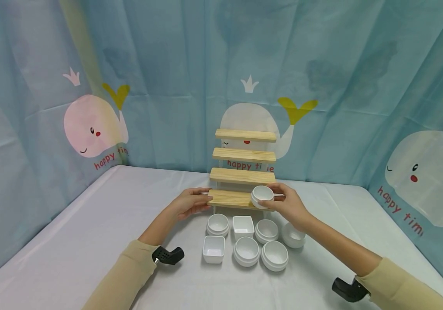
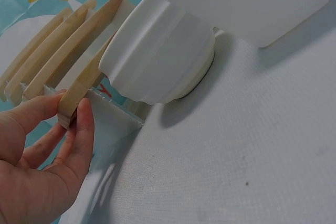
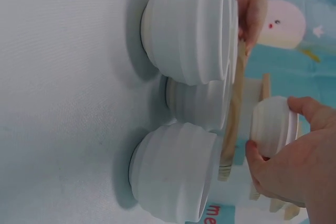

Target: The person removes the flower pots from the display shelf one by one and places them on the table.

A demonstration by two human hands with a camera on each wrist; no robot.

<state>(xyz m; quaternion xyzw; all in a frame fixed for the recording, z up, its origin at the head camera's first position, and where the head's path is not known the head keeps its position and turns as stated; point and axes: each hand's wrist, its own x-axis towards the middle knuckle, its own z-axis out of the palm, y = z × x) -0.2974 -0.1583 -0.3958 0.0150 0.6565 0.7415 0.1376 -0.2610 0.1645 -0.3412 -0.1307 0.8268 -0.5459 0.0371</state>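
Observation:
A small shelf stand with wooden boards (image 1: 227,198) on clear supports stands at the back of the white table. My left hand (image 1: 192,202) pinches the left end of its lowest board, thumb above and fingers below in the left wrist view (image 2: 47,166). At that board's right end, my right hand (image 1: 289,206) holds a round white bowl (image 1: 262,194) upright by its sides. Whether the bowl's base touches the board, I cannot tell. In front of the stand, round white bowls (image 1: 246,252) and two square white bowls (image 1: 213,249) sit on the table.
One more round bowl (image 1: 293,236) lies under my right forearm. A blue curtain (image 1: 167,129) printed with whales hangs behind the stand and along both sides. White cloth (image 1: 89,241) covers the table. Black wrist devices (image 1: 168,255) sit at both sleeves.

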